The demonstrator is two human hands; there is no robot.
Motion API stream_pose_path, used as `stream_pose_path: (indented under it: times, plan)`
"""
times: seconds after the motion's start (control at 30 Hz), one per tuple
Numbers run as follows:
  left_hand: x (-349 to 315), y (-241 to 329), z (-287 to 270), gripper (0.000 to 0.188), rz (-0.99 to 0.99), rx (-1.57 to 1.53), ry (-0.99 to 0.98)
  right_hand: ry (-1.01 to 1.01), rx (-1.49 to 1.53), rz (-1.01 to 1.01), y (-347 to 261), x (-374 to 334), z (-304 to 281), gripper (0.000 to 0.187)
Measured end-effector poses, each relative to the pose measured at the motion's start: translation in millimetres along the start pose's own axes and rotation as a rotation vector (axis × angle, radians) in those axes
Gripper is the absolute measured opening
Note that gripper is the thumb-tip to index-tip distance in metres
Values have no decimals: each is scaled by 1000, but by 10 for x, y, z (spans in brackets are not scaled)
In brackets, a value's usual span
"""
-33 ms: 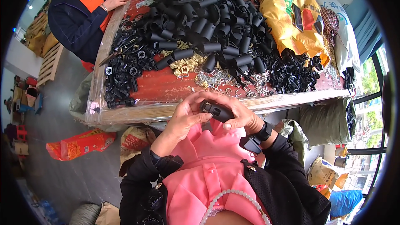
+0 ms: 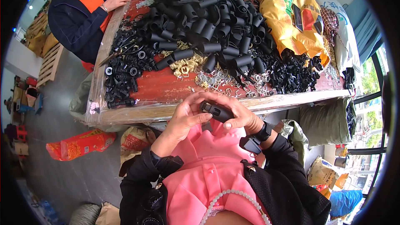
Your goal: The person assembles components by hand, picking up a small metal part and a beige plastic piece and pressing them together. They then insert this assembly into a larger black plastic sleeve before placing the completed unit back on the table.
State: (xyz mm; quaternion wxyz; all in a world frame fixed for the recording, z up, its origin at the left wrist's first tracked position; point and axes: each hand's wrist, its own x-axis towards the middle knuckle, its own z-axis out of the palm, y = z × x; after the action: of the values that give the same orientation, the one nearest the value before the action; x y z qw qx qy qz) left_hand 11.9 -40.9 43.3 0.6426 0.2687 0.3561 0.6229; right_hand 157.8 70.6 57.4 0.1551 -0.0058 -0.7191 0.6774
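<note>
Between both hands, just in front of the table's near edge, is a black plastic tubular housing (image 2: 217,111) with a slot in its side. My left hand (image 2: 186,117) grips its left end, thumb against the lower side. My right hand (image 2: 238,114) wraps the other end, thumb underneath and fingers over the top. Beyond my hands, a large heap of similar black tubular housings (image 2: 206,29) lies on the red tabletop (image 2: 162,85). Small metal clips (image 2: 216,79) and brass-coloured pieces (image 2: 183,66) lie at the heap's near side.
Black ring-shaped parts (image 2: 121,79) lie at the table's left, small black parts (image 2: 296,73) at its right beside a yellow woven sack (image 2: 287,16). Another person (image 2: 83,16) stands at the left edge. A red bag (image 2: 81,144) is on the floor.
</note>
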Motion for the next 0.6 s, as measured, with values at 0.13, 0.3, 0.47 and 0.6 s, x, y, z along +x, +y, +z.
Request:
stream_pose_path:
  times: [0.13,0.3,0.47,0.6]
  plan:
    - [-21,-5,50,59,36,-22,37,30,155,8,-3,-9,41,86]
    - [-25,-10,77,59,88,28,48,70,252,47,0,7,42,95]
    - [-38,-11,128,60,138,111,52,78,324,40,38,-1,50,94]
    - [-33,-6,161,59,163,172,47,66,339,6,50,-12,38,90]
